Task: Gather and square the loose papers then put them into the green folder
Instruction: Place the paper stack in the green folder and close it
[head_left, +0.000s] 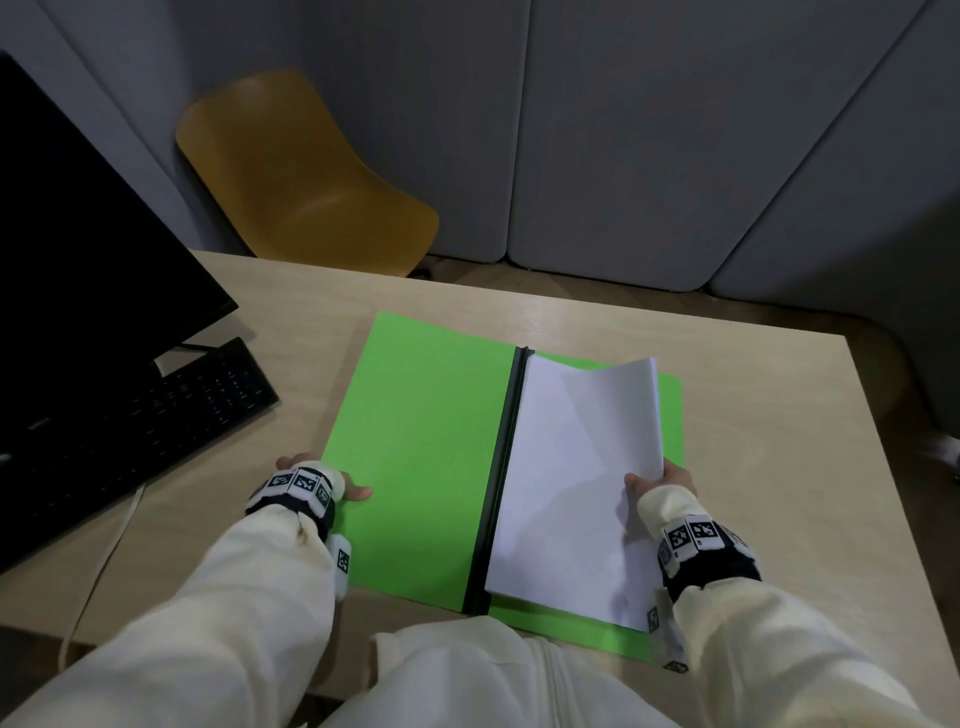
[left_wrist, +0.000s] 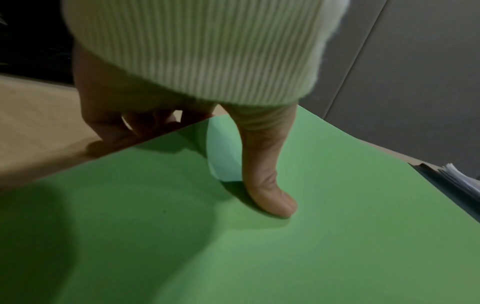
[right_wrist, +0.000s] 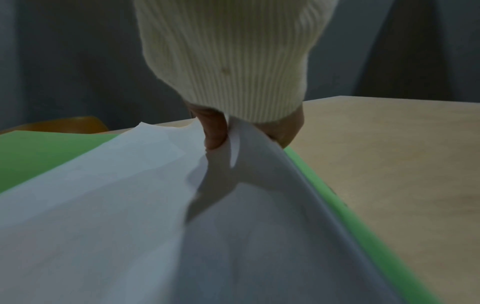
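Observation:
The green folder (head_left: 421, 447) lies open on the wooden desk, its black spine (head_left: 501, 467) running down the middle. A stack of white papers (head_left: 566, 499) lies on the folder's right half, its inner edge against the spine. My right hand (head_left: 660, 480) pinches the papers' right edge, thumb on top, and lifts that edge so the sheets bow upward (right_wrist: 233, 185). My left hand (head_left: 332, 483) holds the folder's left cover at its outer edge: the thumb (left_wrist: 270, 185) presses on the green cover (left_wrist: 233, 246), the fingers (left_wrist: 135, 127) curl under the edge.
A black monitor (head_left: 88, 270) and black keyboard (head_left: 156, 415) occupy the desk's left side, with a white cable (head_left: 104, 561) running toward the front. A yellow chair (head_left: 296, 176) stands behind the desk. Bare wood (head_left: 769, 467) lies right of the folder.

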